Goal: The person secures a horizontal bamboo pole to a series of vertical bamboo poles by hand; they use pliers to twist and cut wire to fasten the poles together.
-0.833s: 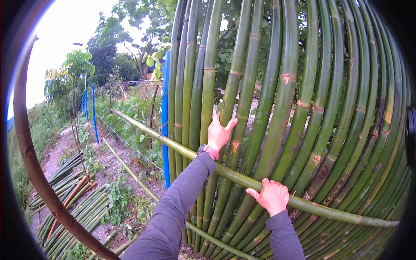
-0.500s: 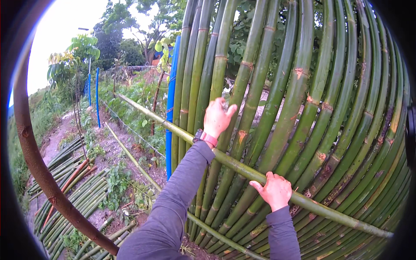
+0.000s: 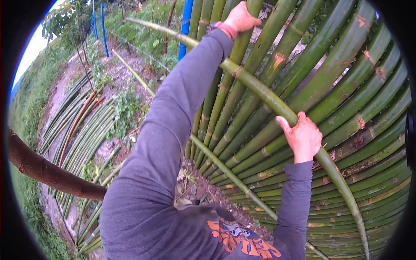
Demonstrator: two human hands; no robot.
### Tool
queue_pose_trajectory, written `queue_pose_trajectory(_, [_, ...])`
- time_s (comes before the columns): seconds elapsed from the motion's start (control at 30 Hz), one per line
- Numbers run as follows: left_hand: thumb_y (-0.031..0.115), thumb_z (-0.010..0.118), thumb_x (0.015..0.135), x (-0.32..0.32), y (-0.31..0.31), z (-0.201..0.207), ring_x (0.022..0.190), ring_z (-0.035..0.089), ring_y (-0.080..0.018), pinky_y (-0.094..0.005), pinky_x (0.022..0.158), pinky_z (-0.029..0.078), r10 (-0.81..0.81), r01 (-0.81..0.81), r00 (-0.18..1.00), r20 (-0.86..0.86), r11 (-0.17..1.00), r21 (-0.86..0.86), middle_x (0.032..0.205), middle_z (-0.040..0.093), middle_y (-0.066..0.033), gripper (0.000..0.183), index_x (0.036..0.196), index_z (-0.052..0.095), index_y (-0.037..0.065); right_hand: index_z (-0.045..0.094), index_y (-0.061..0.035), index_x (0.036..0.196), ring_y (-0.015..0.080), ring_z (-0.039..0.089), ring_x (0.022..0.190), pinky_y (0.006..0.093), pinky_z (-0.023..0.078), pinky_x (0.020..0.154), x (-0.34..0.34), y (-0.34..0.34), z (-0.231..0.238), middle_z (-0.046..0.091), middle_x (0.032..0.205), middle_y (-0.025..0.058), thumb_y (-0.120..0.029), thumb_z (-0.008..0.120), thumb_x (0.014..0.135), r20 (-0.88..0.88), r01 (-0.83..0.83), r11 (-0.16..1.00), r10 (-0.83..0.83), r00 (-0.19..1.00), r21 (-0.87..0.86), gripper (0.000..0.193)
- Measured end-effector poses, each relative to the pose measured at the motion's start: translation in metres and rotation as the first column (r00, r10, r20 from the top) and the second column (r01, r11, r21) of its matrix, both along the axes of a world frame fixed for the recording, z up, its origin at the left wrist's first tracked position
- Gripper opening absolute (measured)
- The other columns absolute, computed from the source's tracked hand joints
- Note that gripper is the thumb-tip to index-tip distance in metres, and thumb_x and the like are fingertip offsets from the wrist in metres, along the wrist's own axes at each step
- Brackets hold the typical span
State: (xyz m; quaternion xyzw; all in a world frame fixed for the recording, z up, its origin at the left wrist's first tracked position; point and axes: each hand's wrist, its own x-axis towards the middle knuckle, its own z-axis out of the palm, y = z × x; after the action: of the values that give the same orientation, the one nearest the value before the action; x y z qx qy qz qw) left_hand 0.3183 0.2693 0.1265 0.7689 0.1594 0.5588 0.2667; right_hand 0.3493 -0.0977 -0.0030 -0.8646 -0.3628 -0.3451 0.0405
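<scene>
Many green bamboo poles stand side by side as a fence in front of me. My left hand point(image 3: 242, 20), a reddish band at its wrist, is up at the top against an upright bamboo pole point(image 3: 239, 50). Its thumb lies across the pole's front, and its other fingers curl and are partly hidden. Lower and to the right, my right hand point(image 3: 304, 137) grips a crosswise bamboo pole point(image 3: 260, 89), fingers over its top and thumb to the left. That pole slants down to the right across the fence, passing under my left forearm.
A lower bamboo rail point(image 3: 229, 173) crosses the fence's foot. Cut bamboo point(image 3: 93, 138) lies in piles on the ground at left. A brown trunk point(image 3: 52, 167) juts in beside my left arm. A blue post point(image 3: 186, 28) stands at the fence's left end.
The view has tipped downward, showing more of my shirt and the ground. My left hand has come onto an upright pole. The right hand stays on the crosswise pole.
</scene>
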Motion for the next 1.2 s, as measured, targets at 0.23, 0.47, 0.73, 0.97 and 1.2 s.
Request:
queue_pose_trajectory(0.23, [0.055,0.068,0.094,0.000,0.007,-0.002,0.100,0.068,-0.0272,-0.0418,0.086,0.053,-0.387,0.413,0.862,0.327,0.911,-0.009,0.106,0.072,-0.0162,0.063,0.117,0.066,-0.003,0.070,-0.0111,0.103,0.0344,0.073,0.080,0.0475,0.057,0.066,-0.001,0.007,-0.005,0.073,0.086,0.0140,-0.081,0.060,0.080,0.048,0.037,0.999,-0.035,0.998,-0.032,0.075])
queue_pose_trajectory(0.47, [0.064,0.065,0.090,0.010,-0.073,0.012,0.112,0.064,-0.0476,-0.0526,0.097,0.050,0.157,-0.094,0.933,0.325,0.975,-0.203,0.113,0.069,-0.0326,0.072,0.123,0.059,0.000,0.069,-0.0117,0.111,0.0385,0.072,0.085,0.0495,0.057,0.071,0.005,0.009,0.008,0.075,0.093,0.0155,-0.084,0.055,0.081,0.018,0.092,0.995,-0.091,0.996,-0.040,0.080])
queue_pose_trajectory(0.73, [0.069,0.049,0.097,0.003,0.012,-0.014,0.150,0.033,-0.0373,-0.0392,0.124,0.025,-0.287,0.309,0.943,0.170,0.943,-0.125,0.157,0.038,-0.0303,0.100,0.151,0.033,-0.014,0.063,-0.0090,0.083,0.0339,0.070,0.072,0.0463,0.056,0.064,0.006,0.008,-0.010,0.066,0.075,0.0135,-0.081,0.064,0.076,0.037,-0.068,0.997,0.066,0.997,0.048,0.072])
queue_pose_trajectory(0.97, [0.059,0.052,0.100,0.014,-0.069,-0.011,0.118,0.059,-0.0499,-0.0525,0.097,0.050,0.108,-0.067,0.948,0.301,0.988,-0.142,0.135,0.057,-0.0323,0.077,0.147,0.046,-0.001,0.066,-0.0080,0.085,0.0323,0.071,0.077,0.0461,0.056,0.073,-0.002,-0.009,-0.005,0.069,0.078,0.0136,-0.081,0.064,0.076,-0.009,-0.043,0.995,0.044,0.999,0.093,0.074])
queue_pose_trajectory(1.2, [0.061,0.064,0.095,0.009,0.003,0.008,0.132,0.056,-0.0369,-0.0413,0.111,0.043,-0.727,0.799,0.594,0.345,0.483,-0.358,0.135,0.062,-0.0279,0.093,0.145,0.043,-0.014,0.066,-0.0075,0.084,0.0308,0.071,0.076,0.0442,0.056,0.073,0.006,0.000,-0.006,0.069,0.075,0.0130,-0.082,0.061,0.078,0.028,-0.049,0.996,0.048,0.998,0.072,0.075])
